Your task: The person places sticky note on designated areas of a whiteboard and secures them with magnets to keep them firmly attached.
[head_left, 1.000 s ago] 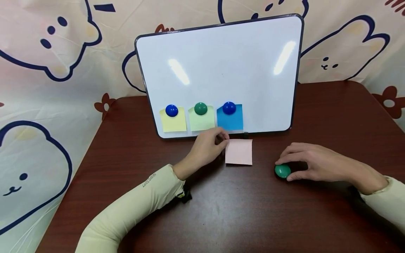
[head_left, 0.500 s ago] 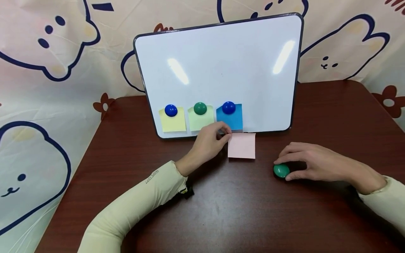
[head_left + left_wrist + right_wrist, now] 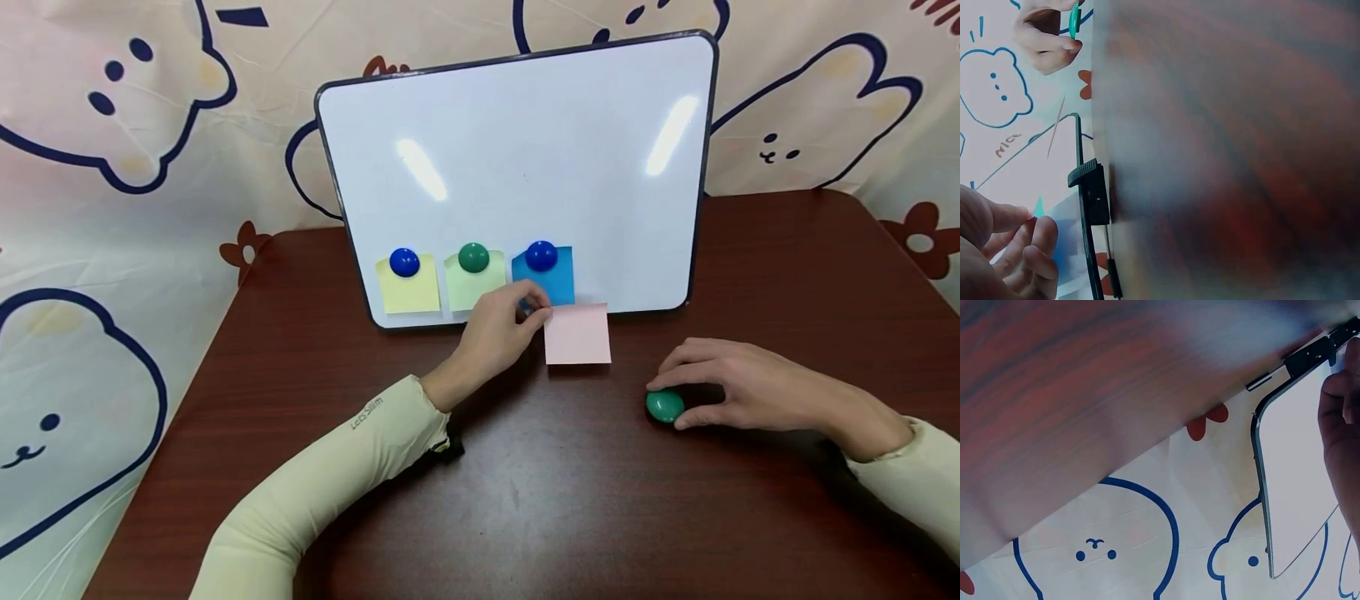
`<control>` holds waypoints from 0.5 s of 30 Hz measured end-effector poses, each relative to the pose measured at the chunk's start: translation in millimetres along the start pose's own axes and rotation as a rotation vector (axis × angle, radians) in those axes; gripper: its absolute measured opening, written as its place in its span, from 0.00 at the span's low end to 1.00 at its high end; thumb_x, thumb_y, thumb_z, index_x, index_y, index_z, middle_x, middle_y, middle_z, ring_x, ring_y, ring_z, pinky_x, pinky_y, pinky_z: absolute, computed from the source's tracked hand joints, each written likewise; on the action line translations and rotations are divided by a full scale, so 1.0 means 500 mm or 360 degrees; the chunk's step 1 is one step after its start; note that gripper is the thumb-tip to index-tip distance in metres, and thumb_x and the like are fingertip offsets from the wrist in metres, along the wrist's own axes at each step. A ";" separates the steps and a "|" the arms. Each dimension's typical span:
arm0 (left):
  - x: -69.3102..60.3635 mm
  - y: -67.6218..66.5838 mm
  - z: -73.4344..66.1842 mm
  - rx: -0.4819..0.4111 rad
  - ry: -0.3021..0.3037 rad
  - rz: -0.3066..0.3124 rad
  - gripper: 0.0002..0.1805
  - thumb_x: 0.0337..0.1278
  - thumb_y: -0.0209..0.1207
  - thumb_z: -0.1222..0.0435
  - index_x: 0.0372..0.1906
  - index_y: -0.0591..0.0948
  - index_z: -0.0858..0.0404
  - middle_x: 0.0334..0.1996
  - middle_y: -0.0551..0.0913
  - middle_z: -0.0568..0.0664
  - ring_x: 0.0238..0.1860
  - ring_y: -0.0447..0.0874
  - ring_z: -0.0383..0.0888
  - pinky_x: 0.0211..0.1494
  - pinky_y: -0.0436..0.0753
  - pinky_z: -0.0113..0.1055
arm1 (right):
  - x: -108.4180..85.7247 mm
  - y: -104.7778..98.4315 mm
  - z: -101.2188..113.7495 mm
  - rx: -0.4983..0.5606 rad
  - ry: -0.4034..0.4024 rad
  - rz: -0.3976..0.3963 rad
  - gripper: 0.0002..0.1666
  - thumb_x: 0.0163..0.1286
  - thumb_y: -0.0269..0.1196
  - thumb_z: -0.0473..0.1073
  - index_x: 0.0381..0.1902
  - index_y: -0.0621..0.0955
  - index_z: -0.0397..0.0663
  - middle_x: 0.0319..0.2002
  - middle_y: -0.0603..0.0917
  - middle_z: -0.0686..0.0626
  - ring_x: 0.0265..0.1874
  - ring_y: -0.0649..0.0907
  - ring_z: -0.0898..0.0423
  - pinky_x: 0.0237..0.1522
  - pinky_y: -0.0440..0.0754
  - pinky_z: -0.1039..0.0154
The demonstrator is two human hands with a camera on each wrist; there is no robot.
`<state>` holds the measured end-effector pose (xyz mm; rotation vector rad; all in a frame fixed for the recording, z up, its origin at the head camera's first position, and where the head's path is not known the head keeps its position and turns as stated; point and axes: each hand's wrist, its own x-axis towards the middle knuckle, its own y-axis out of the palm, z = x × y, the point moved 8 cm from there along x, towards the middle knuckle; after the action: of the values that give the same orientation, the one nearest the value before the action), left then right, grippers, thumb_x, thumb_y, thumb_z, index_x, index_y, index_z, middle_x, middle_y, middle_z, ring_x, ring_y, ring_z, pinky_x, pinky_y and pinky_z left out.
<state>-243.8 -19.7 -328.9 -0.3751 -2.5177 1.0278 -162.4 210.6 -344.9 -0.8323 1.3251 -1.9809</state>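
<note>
My left hand [image 3: 498,329] pinches the upper left corner of a pink sticky note [image 3: 577,335]. The note hangs in front of the lower edge of the whiteboard [image 3: 600,167], its top overlapping the board's frame. Low on the board are a yellow note [image 3: 410,293], a pale green note [image 3: 476,287] and a blue note [image 3: 558,283], each under a round magnet. My fingers partly cover the blue note. Thumb and fingers of my right hand [image 3: 750,387] grip a round green magnet [image 3: 664,406] over the table. The left wrist view shows this magnet [image 3: 1074,20] edge-on.
The whiteboard leans back on the dark wood table [image 3: 510,517]. A black clip-like foot [image 3: 1094,190] holds its lower edge. Behind stands a curtain [image 3: 247,100] printed with cartoon bears. To the right of the blue note, the white board surface is bare.
My left hand has moved up and slightly right, carrying the pink note from before the table to the board's lower edge. My right hand and its green magnet have hardly moved.
</note>
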 end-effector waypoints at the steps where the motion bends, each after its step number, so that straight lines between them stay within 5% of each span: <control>1: 0.001 0.000 -0.001 0.0004 0.0009 -0.0006 0.02 0.66 0.62 0.63 0.39 0.83 0.56 0.35 0.86 0.46 0.33 0.80 0.39 0.37 0.78 0.31 | 0.000 0.000 0.000 0.0000 0.0001 0.0000 0.25 0.55 0.75 0.58 0.52 0.83 0.73 0.50 0.79 0.70 0.48 0.78 0.70 0.49 0.82 0.68; 15: 0.023 -0.014 -0.009 0.0000 0.0043 -0.0083 0.03 0.66 0.62 0.64 0.40 0.83 0.58 0.37 0.87 0.48 0.31 0.79 0.40 0.34 0.75 0.29 | 0.007 -0.001 0.005 0.0015 -0.0050 -0.0027 0.25 0.56 0.75 0.58 0.53 0.83 0.73 0.50 0.79 0.70 0.49 0.77 0.71 0.50 0.77 0.75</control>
<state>-252.8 -17.2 -318.2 -0.3195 -2.4905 0.9963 -162.6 206.7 -343.1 -0.8691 1.2942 -1.9777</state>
